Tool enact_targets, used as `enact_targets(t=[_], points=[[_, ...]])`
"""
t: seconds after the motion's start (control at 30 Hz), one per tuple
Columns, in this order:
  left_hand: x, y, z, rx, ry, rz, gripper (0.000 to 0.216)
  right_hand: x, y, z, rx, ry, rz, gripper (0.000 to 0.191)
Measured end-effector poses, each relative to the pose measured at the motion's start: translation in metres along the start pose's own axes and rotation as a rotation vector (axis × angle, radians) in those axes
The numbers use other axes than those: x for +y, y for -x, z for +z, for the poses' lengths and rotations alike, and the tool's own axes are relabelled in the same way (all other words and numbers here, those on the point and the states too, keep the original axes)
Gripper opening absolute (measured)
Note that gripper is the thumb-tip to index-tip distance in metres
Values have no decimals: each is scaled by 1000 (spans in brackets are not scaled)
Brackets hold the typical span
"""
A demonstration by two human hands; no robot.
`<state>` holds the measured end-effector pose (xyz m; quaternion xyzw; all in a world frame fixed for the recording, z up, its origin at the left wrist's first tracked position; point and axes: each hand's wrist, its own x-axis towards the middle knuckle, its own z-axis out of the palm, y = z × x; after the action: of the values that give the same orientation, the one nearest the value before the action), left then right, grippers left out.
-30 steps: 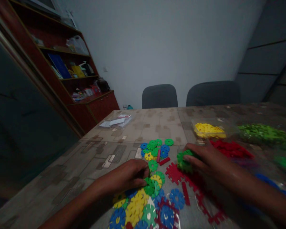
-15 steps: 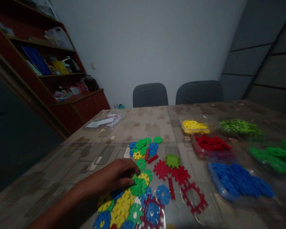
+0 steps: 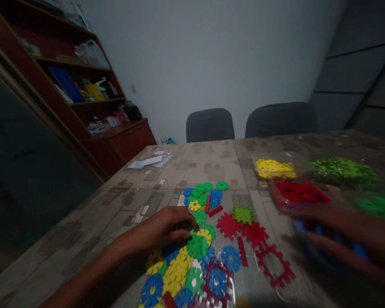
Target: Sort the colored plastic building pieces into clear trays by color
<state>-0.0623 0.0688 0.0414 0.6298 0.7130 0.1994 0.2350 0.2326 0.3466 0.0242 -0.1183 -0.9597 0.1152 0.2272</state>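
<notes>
My left hand (image 3: 162, 231) rests curled on the table, its fingertips pressed on a green gear-shaped disc (image 3: 196, 246) at the edge of a joined cluster of yellow, blue and green discs (image 3: 182, 273). My right hand (image 3: 333, 237) is blurred, reaching leftward over a clear bag of blue pieces (image 3: 330, 248); its fingers look stretched out. A green square piece (image 3: 243, 213) lies beside red square pieces (image 3: 240, 229) in the middle. A red open frame (image 3: 272, 262) lies nearer me.
A small group of green and blue discs (image 3: 205, 194) sits farther back. Bags of yellow (image 3: 274, 168), red (image 3: 300, 192) and green pieces (image 3: 343, 169) line the right side. A flat plastic packet (image 3: 150, 161) lies far left; two grey chairs (image 3: 210, 124) stand behind the table.
My right hand left the green square piece on the table, went out of view, and now comes back blurred over the blue bag. My left hand has stayed on the disc cluster.
</notes>
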Motion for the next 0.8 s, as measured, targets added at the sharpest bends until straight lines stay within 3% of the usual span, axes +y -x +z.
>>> enact_targets(t=[0.07,0.13,0.23,0.33,0.43,0.57,0.73,0.8], points=[[0,0,-1,4,-2,9,16,-23,5,25,-176,12,-203,35],[1,1,-2,1,-6,11,16,-41,12,50,-265,128,-224,48],[2,0,-2,-19,-7,12,15,-52,22,80,-234,288,-244,55],[2,0,0,-40,-16,20,15,-53,23,91,-142,271,-204,32],[0,-1,1,-46,-28,33,16,-56,14,86,-105,177,-183,26],[-3,-1,2,-32,-40,44,17,-61,-5,64,-218,83,-312,24],[-3,1,2,-37,-28,39,16,-69,-25,39,-146,8,-210,39],[-3,1,2,-39,-28,32,17,-72,-30,36,-204,-73,-145,39]])
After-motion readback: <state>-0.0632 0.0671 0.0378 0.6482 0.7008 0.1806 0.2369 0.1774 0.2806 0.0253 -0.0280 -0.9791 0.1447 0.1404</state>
